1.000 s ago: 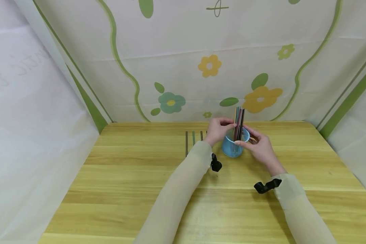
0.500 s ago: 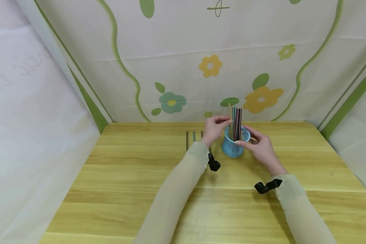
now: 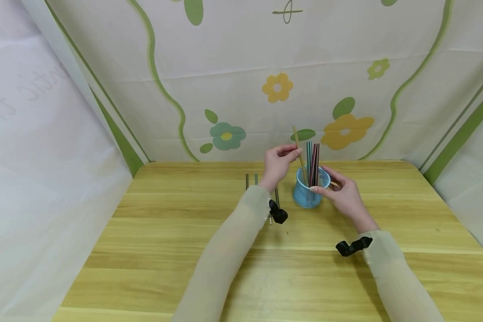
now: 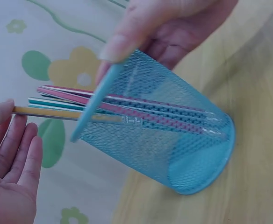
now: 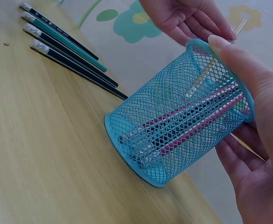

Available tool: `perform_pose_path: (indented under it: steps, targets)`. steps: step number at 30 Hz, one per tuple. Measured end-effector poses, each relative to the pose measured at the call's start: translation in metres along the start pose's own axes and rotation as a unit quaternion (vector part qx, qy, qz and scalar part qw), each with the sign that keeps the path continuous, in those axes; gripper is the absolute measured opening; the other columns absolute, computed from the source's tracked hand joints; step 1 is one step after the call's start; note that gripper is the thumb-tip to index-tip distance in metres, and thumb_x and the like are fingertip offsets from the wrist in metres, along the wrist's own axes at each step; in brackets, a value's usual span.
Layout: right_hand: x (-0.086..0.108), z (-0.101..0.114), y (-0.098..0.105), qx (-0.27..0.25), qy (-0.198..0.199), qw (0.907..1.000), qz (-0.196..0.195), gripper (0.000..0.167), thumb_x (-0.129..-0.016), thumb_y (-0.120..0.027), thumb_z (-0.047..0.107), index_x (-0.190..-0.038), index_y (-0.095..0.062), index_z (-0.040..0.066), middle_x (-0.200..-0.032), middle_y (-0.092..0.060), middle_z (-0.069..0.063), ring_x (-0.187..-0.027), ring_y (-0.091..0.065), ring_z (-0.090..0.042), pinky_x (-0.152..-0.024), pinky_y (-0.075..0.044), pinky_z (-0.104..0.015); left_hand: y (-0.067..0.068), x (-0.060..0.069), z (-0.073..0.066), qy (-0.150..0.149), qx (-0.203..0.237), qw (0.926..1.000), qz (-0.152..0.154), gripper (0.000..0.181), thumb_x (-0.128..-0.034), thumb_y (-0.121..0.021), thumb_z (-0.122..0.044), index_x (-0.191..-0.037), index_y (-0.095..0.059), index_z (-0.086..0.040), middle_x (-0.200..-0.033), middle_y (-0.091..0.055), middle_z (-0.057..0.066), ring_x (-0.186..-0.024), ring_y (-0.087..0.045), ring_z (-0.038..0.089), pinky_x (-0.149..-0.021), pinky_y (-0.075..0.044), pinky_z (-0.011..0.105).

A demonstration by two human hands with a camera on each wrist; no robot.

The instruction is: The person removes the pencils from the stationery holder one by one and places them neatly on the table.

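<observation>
My left hand (image 3: 278,166) pinches a yellow pencil (image 3: 295,136) near its upper part. The pencil leans left, its white eraser end inside the blue mesh pencil cup (image 4: 178,154). With thumb and fingers my right hand (image 3: 345,193) grips the cup's rim from the right. In the cup stand several other pencils (image 4: 141,109), dark red, teal and black, eraser ends down. A thin yellow stick-like piece (image 5: 248,147) shows by my right fingers, mostly hidden. Left of the cup, several black and teal pencils (image 5: 66,44) lie side by side, partly hidden by my left arm in the head view.
A wooden table (image 3: 153,250) carries everything. Directly behind it hangs a pale flowered cloth (image 3: 241,98), with more cloth (image 3: 44,179) along the left side. Black wrist mounts (image 3: 353,246) sit on both sleeves.
My left hand has drawn the yellow pencil away from the other pencils, up and to the left, and the pencil now tilts. My right hand and the cup have stayed almost still.
</observation>
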State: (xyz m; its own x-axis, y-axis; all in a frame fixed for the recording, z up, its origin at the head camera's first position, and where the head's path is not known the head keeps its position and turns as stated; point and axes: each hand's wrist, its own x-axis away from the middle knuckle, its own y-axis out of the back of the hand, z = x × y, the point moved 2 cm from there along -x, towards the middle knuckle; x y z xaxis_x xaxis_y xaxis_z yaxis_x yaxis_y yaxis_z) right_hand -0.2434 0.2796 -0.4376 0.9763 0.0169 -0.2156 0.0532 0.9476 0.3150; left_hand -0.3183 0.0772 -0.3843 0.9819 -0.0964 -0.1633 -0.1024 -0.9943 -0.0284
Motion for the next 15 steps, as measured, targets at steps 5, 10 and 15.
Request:
perform_pose_path:
  steps: [5, 10, 15]
  targets:
    - [0.0, 0.0, 0.0, -0.002, 0.002, 1.0, 0.001, 0.074, -0.09, -0.082, 0.018, -0.154, -0.046, 0.014, -0.153, -0.046, -0.017, -0.133, -0.05, -0.036, -0.097, -0.048, -0.017, 0.003, -0.003, -0.008, -0.013, 0.035, 0.9993, -0.011, 0.022, -0.092, -0.079, -0.019, -0.109, -0.077, -0.006, -0.094, -0.075, 0.0, -0.087, -0.073, 0.015, -0.081, -0.059, 0.028]
    - [0.0, 0.0, 0.0, -0.002, 0.004, 1.0, 0.001, 0.074, -0.09, -0.082, 0.019, -0.154, -0.046, 0.014, -0.153, -0.045, -0.018, -0.133, -0.05, -0.037, -0.096, -0.048, -0.016, 0.006, -0.003, -0.016, -0.025, 0.058, 0.9978, -0.018, 0.022, -0.0916, -0.08, -0.019, -0.108, -0.077, -0.004, -0.091, -0.075, 0.002, -0.084, -0.073, 0.016, -0.084, -0.06, 0.036]
    - [0.0, 0.0, 0.0, -0.004, 0.003, 1.0, 0.002, 0.073, -0.09, -0.082, 0.019, -0.154, -0.047, 0.015, -0.153, -0.046, -0.017, -0.133, -0.05, -0.036, -0.096, -0.048, -0.016, 0.012, -0.003, -0.023, -0.035, 0.077, 0.9963, -0.018, 0.021, -0.092, -0.079, -0.017, -0.107, -0.076, -0.003, -0.091, -0.075, 0.005, -0.087, -0.074, 0.028, -0.078, -0.061, 0.032]
